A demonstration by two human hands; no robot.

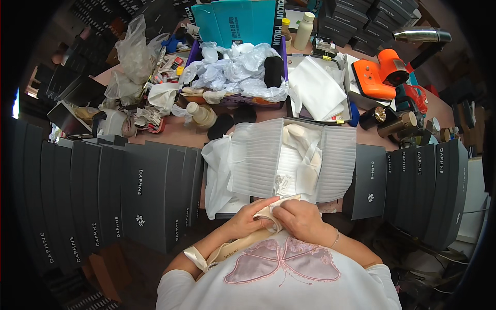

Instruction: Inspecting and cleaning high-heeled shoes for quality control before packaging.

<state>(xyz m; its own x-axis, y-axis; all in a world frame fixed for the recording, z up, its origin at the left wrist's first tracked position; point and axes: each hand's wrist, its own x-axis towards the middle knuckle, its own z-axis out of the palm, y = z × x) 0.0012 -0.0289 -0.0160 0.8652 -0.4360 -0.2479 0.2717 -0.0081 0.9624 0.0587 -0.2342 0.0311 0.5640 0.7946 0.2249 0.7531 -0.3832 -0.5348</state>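
Close to my body, both hands are on a cream shoe (233,249) with a ribbon-like strap at its back end. My left hand (247,222) closes round the side of its front part. The fingers of my right hand (300,219) are curled in and pressed on the same end, so the fingertips are partly hidden. Just beyond my hands lies an open shoe box (282,135), with ribbed translucent foam sheets (254,157) spread over its sides. Inside it are white wrapping and another pale shoe (295,130).
Stacked dark grey shoe boxes (150,191) wall in the left, and more boxes (371,175) stand right. Behind are a purple carton (285,57) of crumpled plastic, a tray with white sheets (318,85), an orange device (377,77), a cream bottle (201,115) and dark canisters (398,124).
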